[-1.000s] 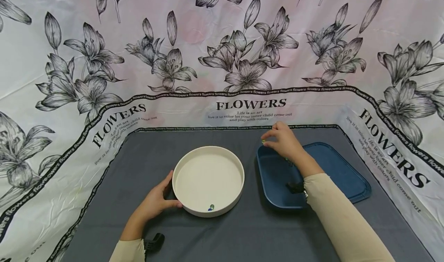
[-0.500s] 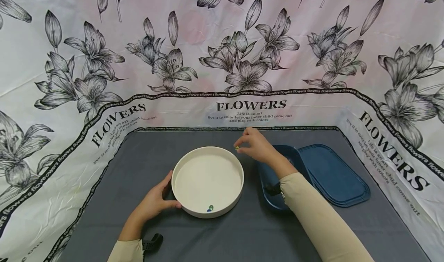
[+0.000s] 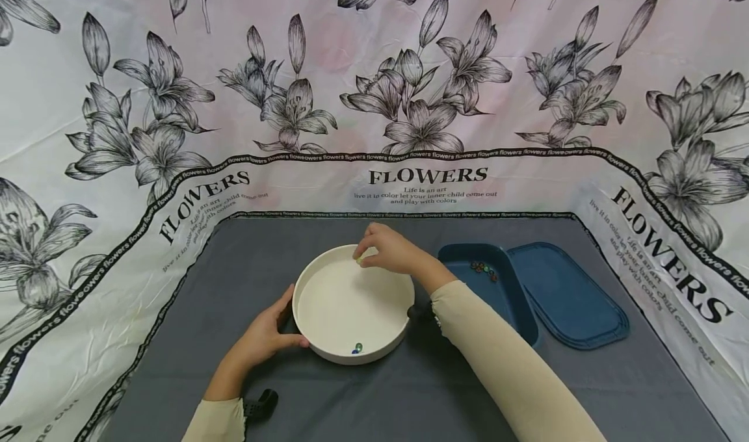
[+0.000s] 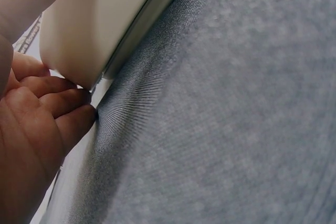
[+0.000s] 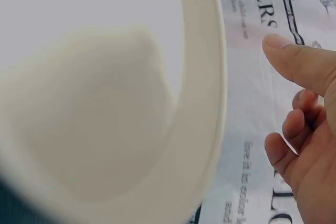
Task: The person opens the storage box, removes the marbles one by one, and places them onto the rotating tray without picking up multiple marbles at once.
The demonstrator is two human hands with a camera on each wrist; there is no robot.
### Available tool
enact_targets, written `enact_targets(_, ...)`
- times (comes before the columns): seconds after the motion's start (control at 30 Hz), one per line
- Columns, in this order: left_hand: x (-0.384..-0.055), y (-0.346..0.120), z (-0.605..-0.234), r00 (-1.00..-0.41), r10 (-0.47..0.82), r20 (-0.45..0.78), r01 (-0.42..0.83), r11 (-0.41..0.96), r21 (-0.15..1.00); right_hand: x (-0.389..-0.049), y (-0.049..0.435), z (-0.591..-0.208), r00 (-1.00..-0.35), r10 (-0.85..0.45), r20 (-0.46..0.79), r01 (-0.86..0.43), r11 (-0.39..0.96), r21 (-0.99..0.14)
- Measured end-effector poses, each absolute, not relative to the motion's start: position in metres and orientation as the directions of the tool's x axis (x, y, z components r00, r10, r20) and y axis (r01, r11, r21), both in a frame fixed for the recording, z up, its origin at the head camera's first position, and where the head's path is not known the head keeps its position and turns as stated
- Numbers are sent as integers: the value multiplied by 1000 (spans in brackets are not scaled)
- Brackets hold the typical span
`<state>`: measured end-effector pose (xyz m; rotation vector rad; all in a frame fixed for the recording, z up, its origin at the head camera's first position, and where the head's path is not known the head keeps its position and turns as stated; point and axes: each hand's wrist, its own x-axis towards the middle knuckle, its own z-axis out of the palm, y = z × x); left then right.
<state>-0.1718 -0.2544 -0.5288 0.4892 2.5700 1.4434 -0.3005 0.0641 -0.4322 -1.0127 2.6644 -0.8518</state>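
In the head view a round cream dish [image 3: 351,305] stands on the grey cloth. My left hand [image 3: 261,338] holds its left side, thumb at the front and fingers along the wall; in the left wrist view the fingertips [image 4: 79,111] touch the dish's lower edge. Over the far rim, my right hand [image 3: 389,252] pinches a small yellow-green marble [image 3: 360,260] between thumb and fingertips. The right wrist view shows that hand beside the rim, with the marble out of sight. Two small glassy marbles [image 3: 357,348], blue and greenish, lie inside near the dish's front wall.
Right of the dish is a blue rectangular box [image 3: 468,252] holding several brown and green marbles [image 3: 484,270]; my right forearm covers part of it. A blue lid [image 3: 567,299] lies against its right side. White flower-printed cloth [image 3: 427,185] rises behind.
My right hand has moved left from above the blue box to over the dish's far rim, carrying the yellow-green marble. The box's marbles have come into clear view. My left hand stays on the dish.
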Motion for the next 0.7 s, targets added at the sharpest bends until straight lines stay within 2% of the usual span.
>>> enact_targets(0.1, -173, -254, -527, -933, 360, 26, 211, 484, 849, -305, 51, -436, -749, -663, 9, -535, 597, -598)
enact_targets(0.37, -174, -255, -526, -936, 350, 22, 209, 506, 837, -316, 29, -452, -716, -696, -58, -535, 600, -595)
enact_targets(0.7, -173, -256, -527, -930, 367, 31, 212, 466, 859, -316, 20, -471, -742, -660, -121, -484, 651, -585)
